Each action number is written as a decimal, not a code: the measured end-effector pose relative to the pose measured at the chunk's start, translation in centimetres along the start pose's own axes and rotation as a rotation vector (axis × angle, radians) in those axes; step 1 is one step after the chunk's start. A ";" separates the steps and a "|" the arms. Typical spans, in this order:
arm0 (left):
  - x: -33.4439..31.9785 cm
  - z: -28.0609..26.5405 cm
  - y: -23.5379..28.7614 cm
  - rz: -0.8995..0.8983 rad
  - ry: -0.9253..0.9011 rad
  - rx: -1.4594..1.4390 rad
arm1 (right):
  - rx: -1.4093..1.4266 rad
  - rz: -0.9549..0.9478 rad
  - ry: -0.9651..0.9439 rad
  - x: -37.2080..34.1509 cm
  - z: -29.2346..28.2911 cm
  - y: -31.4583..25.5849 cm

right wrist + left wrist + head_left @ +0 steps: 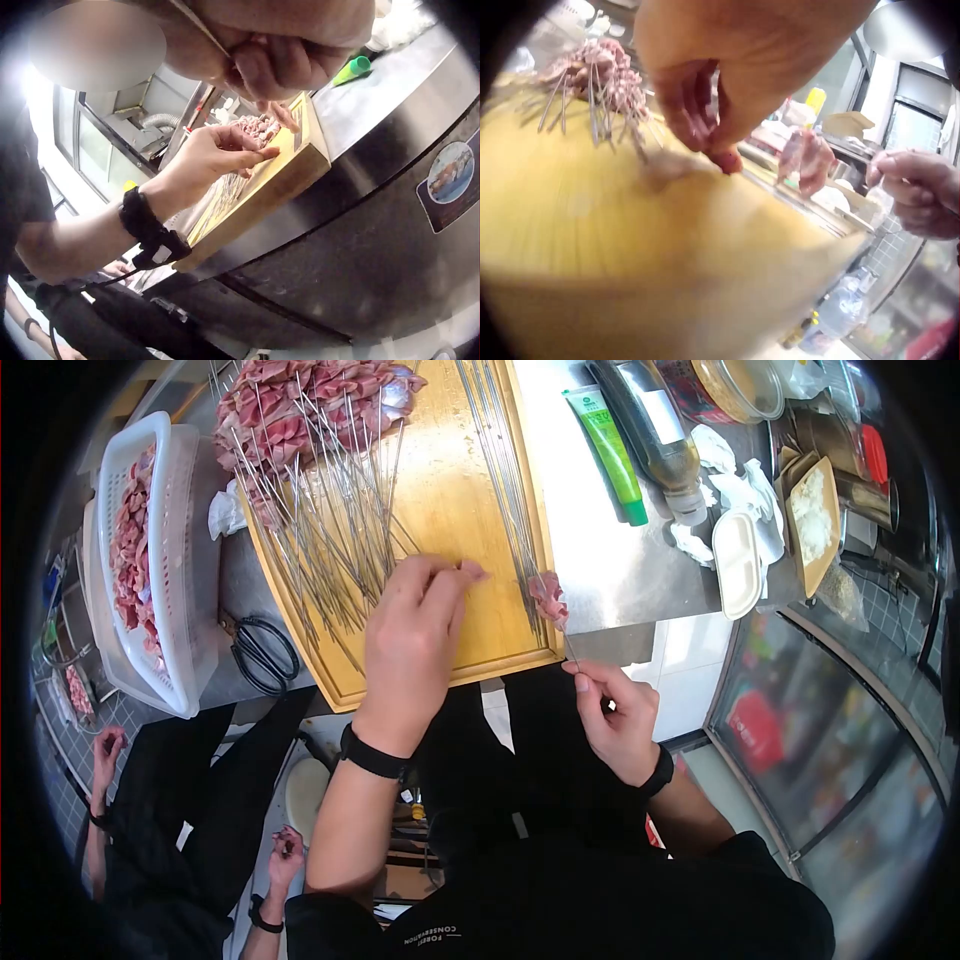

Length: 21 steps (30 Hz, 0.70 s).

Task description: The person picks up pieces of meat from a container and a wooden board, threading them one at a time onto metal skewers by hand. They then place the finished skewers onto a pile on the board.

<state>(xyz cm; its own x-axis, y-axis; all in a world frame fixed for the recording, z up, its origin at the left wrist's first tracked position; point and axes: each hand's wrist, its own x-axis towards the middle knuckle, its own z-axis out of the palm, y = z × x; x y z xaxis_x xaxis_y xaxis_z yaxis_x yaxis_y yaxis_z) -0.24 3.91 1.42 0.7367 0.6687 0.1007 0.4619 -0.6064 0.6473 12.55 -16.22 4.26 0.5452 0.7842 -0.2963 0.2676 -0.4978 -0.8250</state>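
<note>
My left hand (412, 645) is over the yellow board (455, 510), thumb and fingers pinching a small piece of meat (472, 570). That piece (727, 160) pokes out below the fingertips in the left wrist view. Off the board's near right corner, my right hand (615, 720) pinches the end of a thin metal skewer (571, 651). Meat (548, 598) is threaded on this skewer, close to the board's edge; the left wrist view shows the threaded meat (806, 161) apart from the left hand. Many skewers with meat (310, 410) lie at the board's left.
Bare skewers (495, 460) lie along the board's right side. At the left stand a white basket of meat (135, 550) and black-handled scissors (262, 655). A green tube (608, 455), a bottle (655, 440) and a white tray (737, 565) are at the right. Another person's hand (286, 855) shows lower left.
</note>
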 end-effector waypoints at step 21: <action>-1.1 0.9 0.3 -0.255 0.075 -0.159 | -0.167 -0.148 -0.159 -3.3 1.9 0.5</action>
<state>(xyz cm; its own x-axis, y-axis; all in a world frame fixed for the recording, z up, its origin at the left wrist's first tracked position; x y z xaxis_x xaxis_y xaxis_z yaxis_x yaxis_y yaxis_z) -0.49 2.60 0.78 0.5658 0.8241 -0.0288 0.5396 -0.3436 0.7686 9.40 -18.37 3.87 0.3621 0.8948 -0.2613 0.4694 -0.4172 -0.7782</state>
